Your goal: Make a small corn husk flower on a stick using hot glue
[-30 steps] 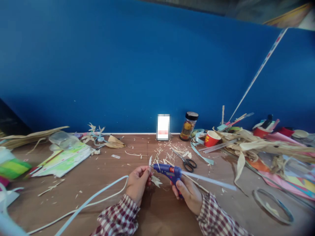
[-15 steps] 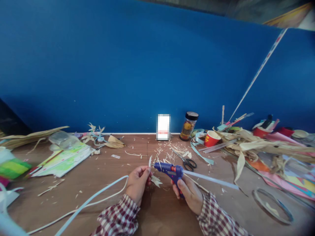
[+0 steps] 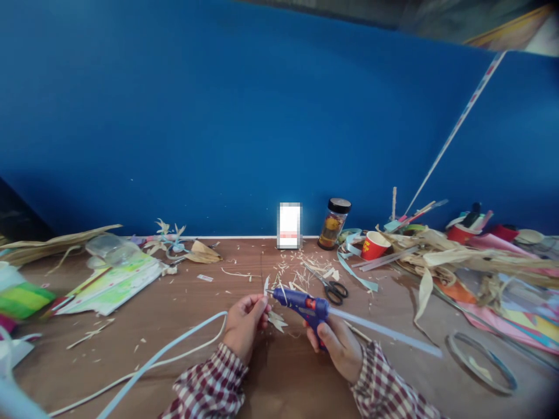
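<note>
My right hand (image 3: 343, 346) is closed round the grip of a purple glue gun (image 3: 292, 298), whose long clear glue stick (image 3: 388, 331) juts out of the back toward the right. The gun's nozzle points left, right beside my left hand (image 3: 245, 326). Between the thumb and fingers of that hand is a thin, pale strip of dried husk (image 3: 266, 284), its tip pointing up. A pale leaf-shaped husk piece (image 3: 276, 321) shows just under those fingers; whether it is joined to the strip I cannot tell.
Black-handled scissors (image 3: 335, 291) lie among husk scraps beyond the gun. Behind them stand a black-lidded jar (image 3: 334, 224) and a red paper cup (image 3: 374, 245). Dried husks (image 3: 471, 259) and coloured paper crowd the right; a painted sheet (image 3: 117, 285) and white-blue cords (image 3: 166, 352) are at left.
The glue gun has tilted slightly, its glue stick reaching farther right and lower. Its nozzle now sits at the strip in my left hand, which has stayed nearly still.
</note>
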Demonstrator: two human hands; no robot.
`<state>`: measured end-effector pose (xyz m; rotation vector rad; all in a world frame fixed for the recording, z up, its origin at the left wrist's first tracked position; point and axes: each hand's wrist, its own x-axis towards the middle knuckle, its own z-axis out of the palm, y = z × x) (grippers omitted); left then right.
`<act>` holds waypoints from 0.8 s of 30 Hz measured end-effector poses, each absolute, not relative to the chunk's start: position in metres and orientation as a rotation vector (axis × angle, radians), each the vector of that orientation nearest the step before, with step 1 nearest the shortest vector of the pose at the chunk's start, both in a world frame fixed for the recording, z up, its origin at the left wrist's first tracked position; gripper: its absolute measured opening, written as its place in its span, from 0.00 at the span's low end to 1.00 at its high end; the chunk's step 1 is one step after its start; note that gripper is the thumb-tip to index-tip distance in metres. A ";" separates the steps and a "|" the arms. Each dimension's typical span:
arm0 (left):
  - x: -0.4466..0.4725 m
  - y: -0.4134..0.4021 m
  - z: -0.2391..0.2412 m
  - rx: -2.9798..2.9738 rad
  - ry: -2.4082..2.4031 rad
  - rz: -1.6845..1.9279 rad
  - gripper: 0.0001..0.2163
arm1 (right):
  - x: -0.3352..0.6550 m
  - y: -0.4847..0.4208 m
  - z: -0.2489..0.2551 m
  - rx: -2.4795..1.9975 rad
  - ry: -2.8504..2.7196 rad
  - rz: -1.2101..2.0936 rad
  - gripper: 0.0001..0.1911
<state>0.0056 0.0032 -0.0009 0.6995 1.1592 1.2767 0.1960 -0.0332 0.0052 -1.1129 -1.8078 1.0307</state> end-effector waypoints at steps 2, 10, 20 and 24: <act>0.005 0.003 -0.001 0.707 1.142 1.282 0.12 | 0.196 -0.035 0.006 -1.156 -1.884 0.921 0.22; 0.003 0.005 -0.003 0.672 1.108 1.277 0.12 | 0.192 -0.035 0.007 -1.169 -1.929 0.824 0.23; 0.003 0.006 -0.001 0.627 1.052 1.253 0.11 | 0.194 -0.029 -0.004 -1.227 -1.904 0.860 0.23; 0.003 0.006 -0.001 0.599 1.039 1.269 0.11 | 0.197 -0.028 -0.006 -1.266 -1.926 0.808 0.23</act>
